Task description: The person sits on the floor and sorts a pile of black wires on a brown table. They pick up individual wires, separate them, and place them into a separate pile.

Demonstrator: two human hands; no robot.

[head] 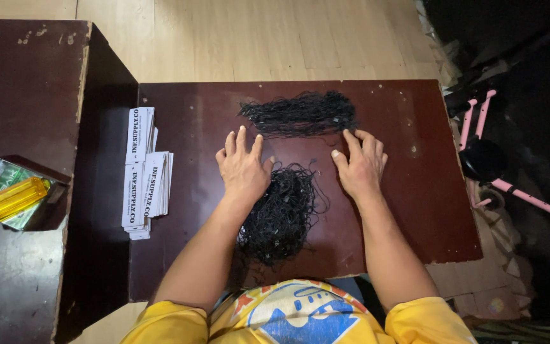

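Left hand (243, 167) and right hand (359, 164) flat, fingers spread, gripping nothing. Far string bundle (300, 114) laid straight, seemingly sorted; near tangled pile (281, 213) between wrists, unsorted on surface (408, 210).

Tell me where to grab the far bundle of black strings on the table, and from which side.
Take the far bundle of black strings around its thick right end, probably from the right, near side. That end is dense and compact, while the left end thins into loose strands. The right hand already lies flat beside it, fingers touching its near edge; the left hand rests by the nearer tangle.
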